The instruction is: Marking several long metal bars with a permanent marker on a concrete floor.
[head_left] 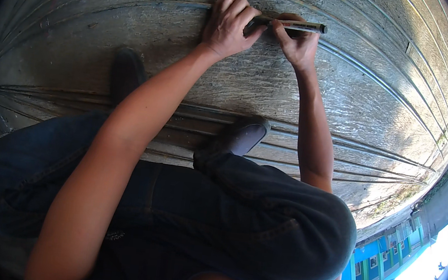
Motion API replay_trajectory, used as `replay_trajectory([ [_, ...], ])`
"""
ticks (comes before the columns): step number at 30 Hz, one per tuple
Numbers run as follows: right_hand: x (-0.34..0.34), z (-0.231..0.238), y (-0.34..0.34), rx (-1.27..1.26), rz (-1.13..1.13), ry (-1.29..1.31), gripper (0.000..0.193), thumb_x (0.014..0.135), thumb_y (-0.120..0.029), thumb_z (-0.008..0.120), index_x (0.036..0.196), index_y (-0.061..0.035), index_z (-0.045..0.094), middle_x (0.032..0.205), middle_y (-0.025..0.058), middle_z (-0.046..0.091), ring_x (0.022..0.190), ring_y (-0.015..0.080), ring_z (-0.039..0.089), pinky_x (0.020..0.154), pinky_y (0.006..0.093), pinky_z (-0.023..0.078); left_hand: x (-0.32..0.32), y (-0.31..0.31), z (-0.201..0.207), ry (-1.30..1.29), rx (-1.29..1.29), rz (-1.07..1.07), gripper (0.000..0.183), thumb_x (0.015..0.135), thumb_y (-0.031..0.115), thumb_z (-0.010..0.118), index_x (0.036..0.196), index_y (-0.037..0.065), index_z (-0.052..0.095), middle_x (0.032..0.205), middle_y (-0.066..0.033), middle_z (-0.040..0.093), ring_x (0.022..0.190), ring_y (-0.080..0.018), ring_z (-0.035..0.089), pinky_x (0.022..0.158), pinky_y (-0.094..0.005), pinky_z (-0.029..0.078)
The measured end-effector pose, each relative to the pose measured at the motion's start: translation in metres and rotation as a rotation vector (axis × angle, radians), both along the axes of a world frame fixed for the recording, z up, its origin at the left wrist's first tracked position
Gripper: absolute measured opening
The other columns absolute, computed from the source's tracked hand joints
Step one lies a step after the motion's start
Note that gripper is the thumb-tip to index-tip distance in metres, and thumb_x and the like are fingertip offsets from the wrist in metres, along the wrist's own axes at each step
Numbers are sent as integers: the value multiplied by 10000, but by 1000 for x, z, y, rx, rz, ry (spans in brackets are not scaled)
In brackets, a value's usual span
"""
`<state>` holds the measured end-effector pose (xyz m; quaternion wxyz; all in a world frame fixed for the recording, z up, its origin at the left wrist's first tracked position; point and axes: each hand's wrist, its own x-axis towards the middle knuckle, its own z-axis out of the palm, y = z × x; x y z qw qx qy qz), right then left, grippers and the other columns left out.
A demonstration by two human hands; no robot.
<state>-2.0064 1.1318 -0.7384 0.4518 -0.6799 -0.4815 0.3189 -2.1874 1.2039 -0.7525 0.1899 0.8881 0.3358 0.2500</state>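
My right hand (299,48) grips a marker pen (310,26), which lies nearly level across the fingers with its dark end pointing right. The pen's other end points toward my left hand (230,27). That hand's fingers curl over a long thin metal rod (187,4) on the ground, its thumb reaching toward the pen. The rod's stretch between my two hands is partly hidden by fingers, and I cannot make out the pen's tip clearly.
Several long rods (390,88) run across the rough concrete ground (186,83). More rods (291,131) pass beneath my crouched legs, near my dark shoes (244,135). At the far right stands a blue building (372,267) with green posts, beside bright sky.
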Motion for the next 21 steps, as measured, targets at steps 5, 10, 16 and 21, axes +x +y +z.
replay_trajectory([
  [5,0,-3,-1,10,-12,36,227,803,-147,786,899,52,735,706,121,717,650,155,696,623,298,564,0,-1,0,-1,-7,2,328,744,262,834,999,130,675,956,-24,586,983,-252,543,856,-404,439],
  [10,0,-11,-3,13,-37,66,239,810,-165,792,895,50,735,714,116,717,668,151,694,639,295,561,1,-1,0,-4,-9,3,330,744,264,835,998,128,674,955,-27,585,982,-252,542,853,-404,439],
  [16,0,-9,-3,6,-37,46,242,825,-177,787,893,49,734,720,102,713,669,143,681,648,288,556,0,-1,0,3,-17,2,323,751,267,832,993,123,673,953,-28,585,986,-252,540,863,-401,436],
  [21,-1,-10,-2,5,-64,105,237,839,-185,779,892,42,737,721,92,714,678,138,682,655,284,555,0,0,1,9,-12,2,328,763,280,830,1000,118,671,951,-30,585,988,-254,540,871,-403,436],
])
